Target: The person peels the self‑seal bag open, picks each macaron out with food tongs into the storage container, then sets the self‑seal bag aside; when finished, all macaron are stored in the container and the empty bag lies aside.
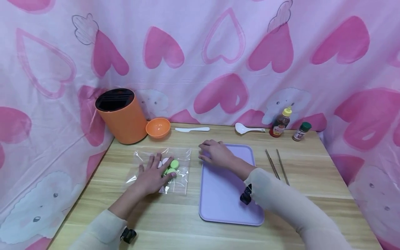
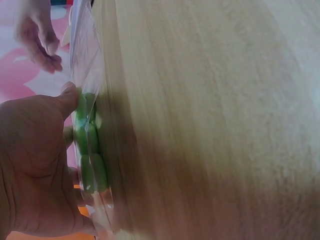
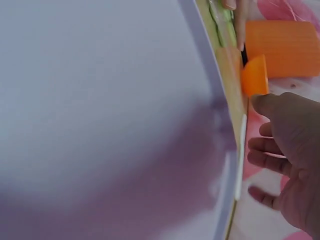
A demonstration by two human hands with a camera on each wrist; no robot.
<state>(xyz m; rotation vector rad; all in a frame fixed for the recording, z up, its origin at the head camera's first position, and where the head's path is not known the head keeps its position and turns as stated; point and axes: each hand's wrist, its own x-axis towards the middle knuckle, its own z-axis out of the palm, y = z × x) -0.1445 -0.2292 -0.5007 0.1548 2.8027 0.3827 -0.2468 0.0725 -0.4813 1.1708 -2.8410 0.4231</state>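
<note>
1. Left hand (image 1: 151,178): grip spread on the clear bag (image 1: 183,157) of green and white discs (image 1: 174,164), toward the desk's (image 1: 168,222) left edge.
2. Right hand (image 1: 217,154): grip loosely spread at the purple tray's (image 1: 228,199) far-left corner.

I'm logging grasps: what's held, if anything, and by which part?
Nothing: the left hand rests on the clear rectangular plastic bag; the right hand is empty.

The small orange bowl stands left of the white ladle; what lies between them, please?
A slim white knife lies there on the wooden table, nearer the bowl, as the head view shows.
</note>
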